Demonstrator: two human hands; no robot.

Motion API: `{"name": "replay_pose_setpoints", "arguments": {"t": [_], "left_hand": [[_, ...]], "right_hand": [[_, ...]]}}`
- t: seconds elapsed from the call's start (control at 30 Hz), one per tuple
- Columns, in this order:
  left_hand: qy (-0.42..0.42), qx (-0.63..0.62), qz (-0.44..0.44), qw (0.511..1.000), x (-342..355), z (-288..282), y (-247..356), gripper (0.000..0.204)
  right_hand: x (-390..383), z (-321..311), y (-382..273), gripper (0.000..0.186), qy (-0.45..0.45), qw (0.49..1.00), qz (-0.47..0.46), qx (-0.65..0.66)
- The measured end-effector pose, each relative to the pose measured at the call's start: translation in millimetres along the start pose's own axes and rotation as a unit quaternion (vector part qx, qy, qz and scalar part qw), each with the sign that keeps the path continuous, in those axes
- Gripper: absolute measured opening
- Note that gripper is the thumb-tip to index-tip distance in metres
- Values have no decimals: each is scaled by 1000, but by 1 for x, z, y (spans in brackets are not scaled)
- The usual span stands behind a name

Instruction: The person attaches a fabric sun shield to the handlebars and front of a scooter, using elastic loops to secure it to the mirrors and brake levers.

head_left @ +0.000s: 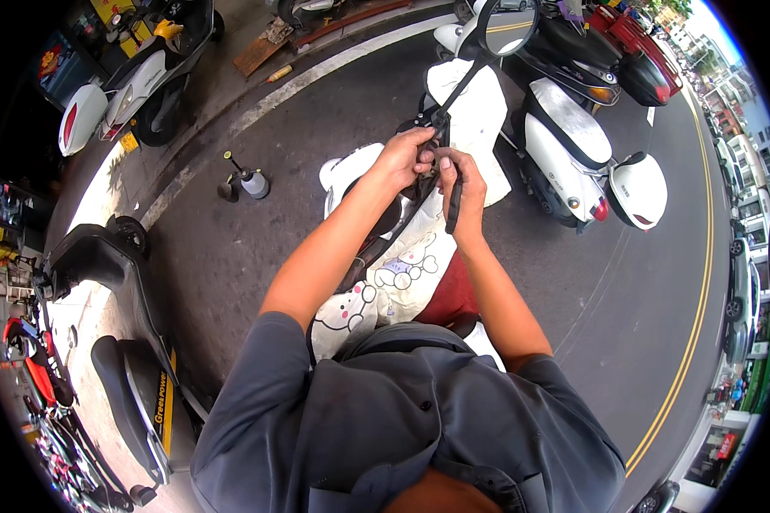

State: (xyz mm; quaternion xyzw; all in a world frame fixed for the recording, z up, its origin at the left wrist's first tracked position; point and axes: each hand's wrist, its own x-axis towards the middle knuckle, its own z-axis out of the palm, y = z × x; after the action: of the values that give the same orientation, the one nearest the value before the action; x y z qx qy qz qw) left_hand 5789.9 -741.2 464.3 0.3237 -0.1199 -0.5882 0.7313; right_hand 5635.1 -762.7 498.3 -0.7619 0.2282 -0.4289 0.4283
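In front of me is a scooter's handlebar, with a round mirror [508, 26] on a black stem [464, 89] rising from it. My left hand [402, 159] is closed, its fingertips pinched at the dark fittings by the foot of the stem. What they pinch is too small to make out. Close beside it, my right hand [465, 181] is curled, thumb and fingers around a slim black bar [455, 207] that points down toward me. Below the hands, a pale cloth with cartoon animals [406, 267] drapes the scooter. White body panels [479, 111] show beyond the hands.
A grey spray bottle [254, 183] stands on the asphalt to the left. White scooters are parked at the right [565, 137] and far left [137, 90]. A dark scooter [133, 342] stands near left. A road with yellow lines [690, 316] runs along the right.
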Motion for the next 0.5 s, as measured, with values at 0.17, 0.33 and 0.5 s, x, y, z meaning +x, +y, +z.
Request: {"name": "replay_pose_setpoints", "arguments": {"t": [0.17, 0.33, 0.5], "left_hand": [[23, 98, -13, 995, -4, 9, 15, 9], [0, 129, -44, 991, 0, 4, 27, 9], [8, 165, -22, 986, 1, 4, 24, 9]], "right_hand": [[26, -7, 16, 17, 24, 988, 93, 123], [47, 2, 32, 18, 20, 989, 111, 99], [54, 13, 36, 17, 59, 997, 59, 5]]}}
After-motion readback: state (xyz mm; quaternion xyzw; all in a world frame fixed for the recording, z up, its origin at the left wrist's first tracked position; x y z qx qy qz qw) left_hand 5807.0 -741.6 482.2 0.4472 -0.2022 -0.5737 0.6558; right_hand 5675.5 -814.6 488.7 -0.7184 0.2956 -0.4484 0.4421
